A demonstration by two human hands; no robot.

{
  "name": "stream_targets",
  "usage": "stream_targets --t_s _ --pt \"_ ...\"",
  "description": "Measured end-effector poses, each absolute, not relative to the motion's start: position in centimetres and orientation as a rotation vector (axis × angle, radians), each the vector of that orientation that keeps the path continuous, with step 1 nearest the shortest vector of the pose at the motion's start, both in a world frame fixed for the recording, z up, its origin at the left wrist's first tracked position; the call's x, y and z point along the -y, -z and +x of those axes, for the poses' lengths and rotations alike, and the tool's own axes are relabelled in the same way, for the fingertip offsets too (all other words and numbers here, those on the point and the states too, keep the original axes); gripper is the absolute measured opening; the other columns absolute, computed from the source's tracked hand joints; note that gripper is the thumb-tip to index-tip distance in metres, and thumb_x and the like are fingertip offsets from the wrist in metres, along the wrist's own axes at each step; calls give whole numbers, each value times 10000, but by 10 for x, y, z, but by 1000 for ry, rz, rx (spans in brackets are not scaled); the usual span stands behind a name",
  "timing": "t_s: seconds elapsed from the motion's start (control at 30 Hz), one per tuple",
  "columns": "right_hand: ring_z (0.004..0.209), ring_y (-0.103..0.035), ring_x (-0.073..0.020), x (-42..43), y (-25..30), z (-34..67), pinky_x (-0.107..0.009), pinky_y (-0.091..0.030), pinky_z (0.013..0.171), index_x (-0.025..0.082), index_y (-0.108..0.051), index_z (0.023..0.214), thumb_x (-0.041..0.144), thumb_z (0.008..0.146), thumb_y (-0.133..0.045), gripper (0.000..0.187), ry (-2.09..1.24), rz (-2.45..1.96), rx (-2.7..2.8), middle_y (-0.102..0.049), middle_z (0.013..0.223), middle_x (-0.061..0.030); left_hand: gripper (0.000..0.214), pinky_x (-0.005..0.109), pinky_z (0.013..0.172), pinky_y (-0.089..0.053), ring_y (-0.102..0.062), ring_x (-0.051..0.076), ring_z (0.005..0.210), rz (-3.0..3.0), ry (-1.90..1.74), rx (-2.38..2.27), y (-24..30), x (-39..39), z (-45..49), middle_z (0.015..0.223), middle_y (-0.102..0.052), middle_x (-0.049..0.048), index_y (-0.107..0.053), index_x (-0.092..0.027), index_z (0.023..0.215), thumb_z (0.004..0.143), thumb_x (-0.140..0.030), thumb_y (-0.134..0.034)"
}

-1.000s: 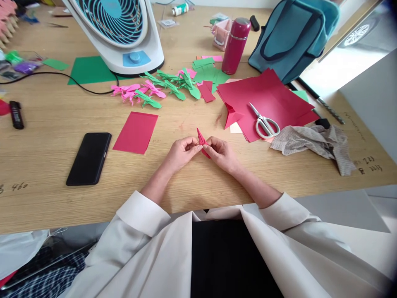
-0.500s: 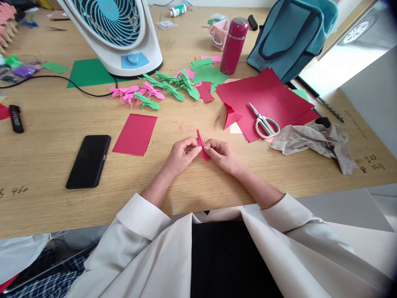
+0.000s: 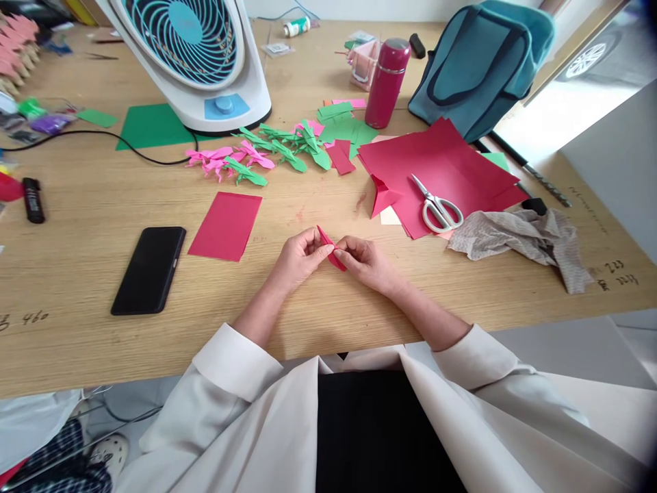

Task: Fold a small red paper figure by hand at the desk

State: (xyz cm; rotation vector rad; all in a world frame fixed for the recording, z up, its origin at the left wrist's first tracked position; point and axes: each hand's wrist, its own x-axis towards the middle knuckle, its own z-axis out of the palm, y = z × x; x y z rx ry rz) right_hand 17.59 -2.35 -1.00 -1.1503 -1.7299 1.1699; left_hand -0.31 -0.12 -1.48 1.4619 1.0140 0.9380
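1. White sleeves (image 3: 236,359) at the near edge of the worktop (image 3: 76,233); both forearms reach forward and meet at centre.
2. Left hand (image 3: 298,259): grip closed, thumb and fingertips pinching the folded red paper (image 3: 327,244) from its left side.
3. Right hand (image 3: 368,261): grip closed too, fingertips pinching the same paper from its right side. The two hands almost touch.
4. The paper is small, red, folded into a narrow, flat sliver with a sharp tip. It is held between the fingertips, just above the worktop, centre front.
5. Long axis is diagonal: the free tip points away and to the left, the other end sits near-right, tucked under the right fingers. Most of the lower part is hidden by the fingers.
6. Left of the hands: a black phone (image 3: 148,269) lying flat, with a red paper rectangle (image 3: 226,224) just beyond and beside it.
7. Right of the hands: a crumpled grey cloth (image 3: 523,239), and white-handled scissors (image 3: 436,203) lying on a stack of red sheets (image 3: 441,161).
8. Further back: a row of folded pink and green pieces (image 3: 256,150) and a green sheet (image 3: 148,123).
9. Far edge: a white fan (image 3: 189,55), a magenta flask (image 3: 387,82) standing upright, and a teal bag (image 3: 477,61).
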Motion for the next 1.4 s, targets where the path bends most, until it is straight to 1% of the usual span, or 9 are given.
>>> stream_targets --t_s 0.13,0.33,0.57,0.8,1.1,1.2,1.27,1.33,1.4 --pt "591 -409 -109 23 10 175 -248 -322 545 173 -592 868 488 887 -600 316 -1264 -1140 1647 -511 664 24 209 200 437 -316 -410 71 517 1362 -948 -1047 13 3 -1 653 -524 -39 -578 -184 758 803 -354 -692" --pt "527 -330 -84 22 10 175 -245 -240 494 167 -595 768 474 870 -615 324 -1213 -1227 1695 -432 579 52 240 191 410 -315 -408 58 477 1272 -959 -953 15 5 2 623 -506 -49 -577 -186 761 782 -366 -735" --pt "527 -357 -87 23 8 174 -247 -267 508 168 -579 749 382 884 -573 253 -1137 -1269 1745 -455 583 45 265 185 411 -273 -370 56 491 1214 -942 -949 14 7 5 617 -492 -52 -578 -179 746 761 -373 -758" --pt "579 -399 -111 27 6 171 -257 -317 563 199 -489 741 296 872 -530 169 -1029 -1276 1840 -452 633 39 184 224 596 -419 -517 103 636 1480 -1009 -1044 15 6 4 712 -603 -16 -628 -175 797 790 -335 -717" --pt "548 -346 -100 25 5 175 -267 -273 540 213 -392 685 227 838 -540 214 -1026 -1261 1932 -381 603 60 203 234 635 -421 -527 107 662 1495 -1063 -1058 15 8 4 742 -610 -10 -611 -172 777 782 -347 -713" --pt "539 -343 -95 26 4 176 -265 -267 530 209 -404 675 240 842 -553 226 -1031 -1285 1926 -378 589 61 232 214 557 -391 -488 88 612 1366 -1120 -1065 15 6 2 708 -567 -26 -598 -178 783 762 -368 -728" --pt "535 -353 -95 28 6 179 -260 -275 521 203 -447 696 261 854 -559 202 -1086 -1262 1899 -395 589 59 272 191 458 -315 -409 64 531 1197 -1151 -1066 13 3 -2 650 -496 -54 -570 -185 769 725 -385 -750" --pt "535 -377 -98 30 10 182 -255 -296 514 197 -511 770 284 871 -561 143 -1145 -1211 1841 -441 615 52 324 173 403 -235 -334 44 478 1044 -1150 -1063 11 1 -6 610 -432 -78 -537 -190 745 668 -383 -785" --pt "542 -411 -101 31 14 186 -255 -331 520 200 -525 843 288 873 -581 109 -1099 -1205 1785 -491 662 41 359 156 391 -212 -332 31 468 951 -1127 -1057 10 0 -9 610 -430 -84 -520 -189 741 623 -363 -811"
